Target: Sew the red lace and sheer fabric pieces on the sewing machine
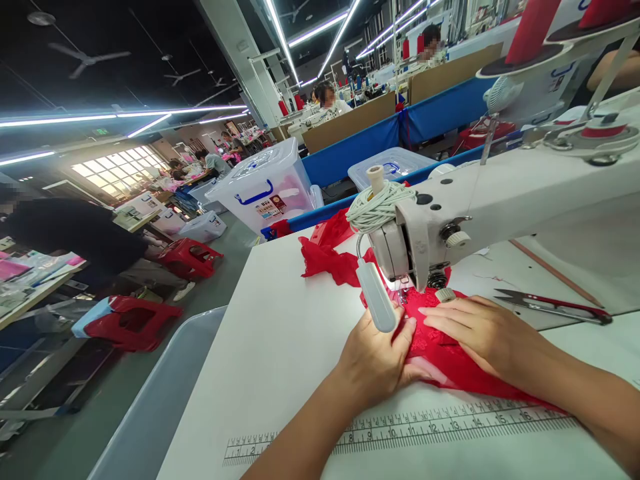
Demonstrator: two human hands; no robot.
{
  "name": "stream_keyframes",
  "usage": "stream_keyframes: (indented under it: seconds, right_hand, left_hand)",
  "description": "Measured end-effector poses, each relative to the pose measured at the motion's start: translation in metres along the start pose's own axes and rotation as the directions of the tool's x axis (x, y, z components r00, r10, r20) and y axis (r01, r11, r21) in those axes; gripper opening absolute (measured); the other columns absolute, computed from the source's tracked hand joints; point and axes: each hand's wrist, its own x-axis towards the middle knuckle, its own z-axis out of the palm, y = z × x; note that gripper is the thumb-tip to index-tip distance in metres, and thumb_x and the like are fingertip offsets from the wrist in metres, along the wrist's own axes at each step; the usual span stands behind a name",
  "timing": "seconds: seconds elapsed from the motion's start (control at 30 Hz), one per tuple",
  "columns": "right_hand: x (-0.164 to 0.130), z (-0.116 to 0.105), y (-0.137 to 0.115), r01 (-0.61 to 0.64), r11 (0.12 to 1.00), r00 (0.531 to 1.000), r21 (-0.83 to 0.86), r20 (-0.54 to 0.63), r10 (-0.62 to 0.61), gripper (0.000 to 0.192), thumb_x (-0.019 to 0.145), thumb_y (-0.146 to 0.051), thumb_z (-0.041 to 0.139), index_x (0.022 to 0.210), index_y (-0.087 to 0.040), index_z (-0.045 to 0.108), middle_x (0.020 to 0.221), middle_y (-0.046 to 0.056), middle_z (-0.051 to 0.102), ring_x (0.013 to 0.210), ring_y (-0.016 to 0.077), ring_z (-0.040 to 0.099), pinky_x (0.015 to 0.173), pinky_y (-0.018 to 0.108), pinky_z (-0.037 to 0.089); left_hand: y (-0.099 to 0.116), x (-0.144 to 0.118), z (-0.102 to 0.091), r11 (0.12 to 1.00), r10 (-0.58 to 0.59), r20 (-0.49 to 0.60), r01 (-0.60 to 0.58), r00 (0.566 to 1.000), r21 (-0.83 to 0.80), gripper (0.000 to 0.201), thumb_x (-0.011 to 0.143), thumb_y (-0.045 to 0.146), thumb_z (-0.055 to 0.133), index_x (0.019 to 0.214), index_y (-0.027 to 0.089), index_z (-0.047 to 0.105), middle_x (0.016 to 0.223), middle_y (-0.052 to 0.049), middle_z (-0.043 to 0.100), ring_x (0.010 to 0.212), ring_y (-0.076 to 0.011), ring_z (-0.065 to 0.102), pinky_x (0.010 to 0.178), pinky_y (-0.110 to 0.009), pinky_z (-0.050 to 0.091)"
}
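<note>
Red lace fabric [440, 353] lay flat on the white desk [280, 347] under the sewing machine [500, 200] head, its long axis running from the near right edge away to the far left, past the needle. Left hand [373, 363] and right hand [480, 333] pressed it flat, fingers spread, gripping nothing. Scissors [550, 305] lay well to the right; a printed ruler [400, 427] ran along the near edge; the machine's white lamp [376, 297] hung just over the left fingers.
</note>
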Motion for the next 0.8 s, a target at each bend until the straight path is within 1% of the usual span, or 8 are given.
stream_keyframes:
  seconds: [0.03, 0.1, 0.2, 0.33, 0.5, 0.57, 0.67, 0.8]
  right_hand:
    - [0.000, 0.000, 0.000, 0.006, 1.000, 1.000, 0.006, 0.008, -0.006, 0.052, 0.072, 0.006, 0.037, 0.109, -0.019, 0.065, 0.110, 0.004, 0.073, 0.099, 0.0194, 0.063, 0.078, 0.034, 0.048]
    - [-0.001, -0.001, -0.001, 0.027, 0.999, 0.999, 0.031, 0.026, -0.028, 0.051, 0.075, 0.005, 0.037, 0.107, -0.021, 0.066, 0.111, 0.003, 0.073, 0.099, 0.0182, 0.063, 0.079, 0.035, 0.045]
    - [0.000, -0.002, -0.003, 0.010, 0.998, 1.000, 0.064, 0.026, -0.012, 0.043, 0.081, 0.001, 0.037, 0.101, -0.021, 0.068, 0.102, 0.003, 0.075, 0.097, 0.0181, 0.062, 0.080, 0.036, 0.043]
    - [-0.001, -0.001, -0.006, -0.041, 0.996, 0.999, 0.080, -0.007, 0.041, 0.044, 0.084, 0.003, 0.032, 0.096, -0.019, 0.068, 0.098, 0.004, 0.075, 0.096, 0.0191, 0.060, 0.081, 0.037, 0.042]
    - [-0.002, 0.003, -0.004, -0.043, 0.994, 0.999, 0.098, -0.015, 0.045, 0.043, 0.085, 0.003, 0.031, 0.094, -0.019, 0.067, 0.097, 0.005, 0.074, 0.096, 0.0196, 0.059, 0.081, 0.037, 0.041]
    - [-0.003, 0.003, -0.004, -0.035, 0.994, 0.999, 0.101, -0.020, 0.037, 0.042, 0.087, 0.001, 0.031, 0.094, -0.019, 0.067, 0.097, 0.004, 0.074, 0.095, 0.0200, 0.058, 0.081, 0.037, 0.041]
    - [-0.003, 0.003, -0.003, -0.044, 0.993, 0.999, 0.113, -0.003, 0.045, 0.040, 0.089, -0.001, 0.032, 0.096, -0.019, 0.067, 0.099, 0.004, 0.074, 0.096, 0.0204, 0.058, 0.082, 0.037, 0.041]
    - [-0.002, 0.002, -0.002, -0.049, 0.994, 0.999, 0.100, -0.005, 0.049, 0.042, 0.087, 0.001, 0.032, 0.098, -0.019, 0.067, 0.101, 0.004, 0.074, 0.097, 0.0201, 0.058, 0.082, 0.037, 0.041]
  left_hand:
    - [0.000, 0.001, 0.000, 0.999, 0.037, 0.028, -0.036, 0.999, -0.033, 0.069, 0.099, 0.058, 0.018, 0.111, 0.007, 0.064, 0.102, -0.018, 0.064, 0.103, -0.0276, 0.058, 0.081, -0.040, 0.051]
    - [0.000, 0.002, -0.001, 0.995, 0.057, 0.100, -0.049, 0.993, -0.088, 0.064, 0.101, 0.052, 0.016, 0.106, 0.008, 0.063, 0.090, -0.013, 0.063, 0.086, -0.0220, 0.060, 0.068, -0.033, 0.052]
    - [0.004, 0.004, -0.005, 0.994, -0.031, 0.153, 0.046, 0.988, -0.098, 0.063, 0.101, 0.049, 0.014, 0.108, 0.007, 0.060, 0.080, -0.009, 0.059, 0.068, -0.0192, 0.056, 0.058, -0.032, 0.050]
    - [0.008, 0.003, -0.007, 0.994, -0.071, 0.152, 0.083, 0.986, -0.073, 0.068, 0.100, 0.052, 0.015, 0.121, 0.003, 0.056, 0.085, -0.013, 0.061, 0.071, -0.0209, 0.058, 0.058, -0.033, 0.051]
    - [0.010, -0.002, -0.007, 0.997, -0.071, 0.136, 0.074, 0.988, -0.016, 0.075, 0.096, 0.062, 0.015, 0.124, 0.007, 0.059, 0.113, -0.022, 0.062, 0.084, -0.0244, 0.062, 0.065, -0.035, 0.053]
    - [0.012, -0.002, -0.006, 0.998, -0.062, 0.107, 0.062, 0.992, -0.001, 0.077, 0.095, 0.064, 0.016, 0.121, 0.006, 0.060, 0.111, -0.022, 0.064, 0.085, -0.0259, 0.062, 0.066, -0.036, 0.053]
    - [0.014, -0.002, -0.006, 0.997, -0.069, 0.105, 0.066, 0.992, 0.031, 0.078, 0.094, 0.065, 0.018, 0.119, 0.007, 0.062, 0.106, -0.021, 0.066, 0.085, -0.0263, 0.062, 0.065, -0.036, 0.051]
    - [0.014, -0.001, -0.004, 0.994, -0.080, 0.072, 0.075, 0.994, 0.079, 0.077, 0.095, 0.065, 0.019, 0.121, 0.008, 0.063, 0.109, -0.021, 0.066, 0.085, -0.0268, 0.062, 0.065, -0.037, 0.049]
